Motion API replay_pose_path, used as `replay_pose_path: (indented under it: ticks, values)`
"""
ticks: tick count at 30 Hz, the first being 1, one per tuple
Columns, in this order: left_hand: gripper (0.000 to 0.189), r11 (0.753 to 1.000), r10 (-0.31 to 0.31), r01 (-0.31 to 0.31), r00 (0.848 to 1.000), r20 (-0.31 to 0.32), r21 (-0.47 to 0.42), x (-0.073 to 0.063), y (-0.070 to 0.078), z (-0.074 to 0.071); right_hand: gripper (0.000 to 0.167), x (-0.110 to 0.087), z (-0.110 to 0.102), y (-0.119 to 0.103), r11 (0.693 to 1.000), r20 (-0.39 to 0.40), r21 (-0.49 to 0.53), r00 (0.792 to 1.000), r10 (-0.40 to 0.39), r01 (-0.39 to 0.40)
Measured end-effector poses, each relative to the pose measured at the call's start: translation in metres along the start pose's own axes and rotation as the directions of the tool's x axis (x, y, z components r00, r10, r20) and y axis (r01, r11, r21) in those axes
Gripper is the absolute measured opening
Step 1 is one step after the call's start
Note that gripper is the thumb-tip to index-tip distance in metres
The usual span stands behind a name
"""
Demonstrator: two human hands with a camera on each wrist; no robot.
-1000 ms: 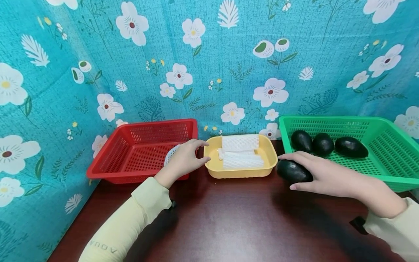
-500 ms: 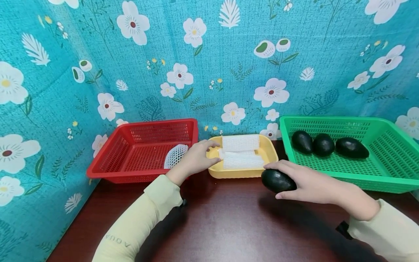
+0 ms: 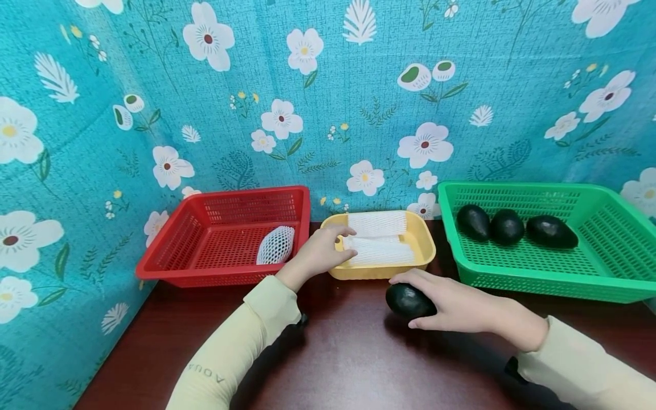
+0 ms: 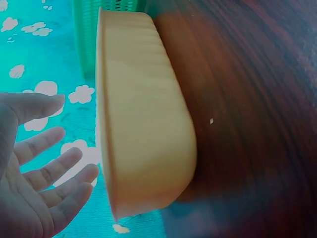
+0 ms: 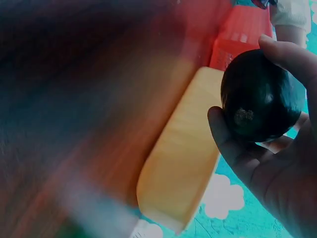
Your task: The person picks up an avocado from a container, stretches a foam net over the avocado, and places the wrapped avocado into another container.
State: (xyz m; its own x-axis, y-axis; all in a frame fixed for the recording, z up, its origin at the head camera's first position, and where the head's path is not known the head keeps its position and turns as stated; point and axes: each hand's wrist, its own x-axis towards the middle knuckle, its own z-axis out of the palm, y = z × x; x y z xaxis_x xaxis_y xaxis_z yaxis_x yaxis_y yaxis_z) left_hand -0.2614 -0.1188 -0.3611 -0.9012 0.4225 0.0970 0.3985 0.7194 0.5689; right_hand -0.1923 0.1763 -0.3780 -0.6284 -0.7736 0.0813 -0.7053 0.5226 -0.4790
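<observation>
My right hand [image 3: 446, 302] grips a dark, smooth avocado [image 3: 408, 302], thumb and fingers around its sides, in front of the yellow tray [image 3: 379, 271]. The right wrist view shows a small rough scar on one end of the avocado [image 5: 257, 99]. Over the tray's left end hovers my left hand [image 3: 322, 249], its fingers loosely bent and thumb apart, nothing between them. White foam net sleeves [image 3: 376, 223] lie flat in the tray, close to the left fingertips. In the left wrist view, the left hand [image 4: 44, 173] is spread beside the tray's wall.
On the left, a red basket [image 3: 215, 278] holds an oval thing in a white foam net [image 3: 275, 245]. A green basket [image 3: 553, 283] on the right contains three more avocados [image 3: 506, 226]. A floral curtain [image 3: 328, 114] hangs behind the dark wooden table [image 3: 348, 353].
My right hand has carried the avocado leftward and nearer, from beside the green basket to in front of the tray. My left hand has moved right, from the red basket's edge over the tray.
</observation>
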Motion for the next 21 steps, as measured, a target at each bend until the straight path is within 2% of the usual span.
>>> replay_pose_path:
  ticks: [6,12,17,21]
  values:
    - [0.046,0.999,-0.021,0.022,0.999,0.029,-0.027,0.006,-0.002,0.013,0.062,0.004,0.013,0.001,0.999,0.012,0.035,0.999,-0.040,0.040]
    - [0.044,0.999,-0.049,0.049,0.998,0.035,0.010,0.011,-0.004,0.022,0.063,0.011,0.024,-0.002,0.997,0.059,0.063,0.997,-0.047,0.043]
    - [0.043,0.997,-0.081,0.080,0.996,0.040,0.021,0.013,-0.005,0.025,0.062,0.013,0.032,-0.001,0.993,0.035,0.031,0.993,-0.112,0.111]
    - [0.043,0.994,-0.104,0.103,0.994,0.037,0.036,0.015,-0.006,0.028,0.063,0.015,0.036,-0.001,0.992,0.024,0.010,0.992,-0.123,0.123]
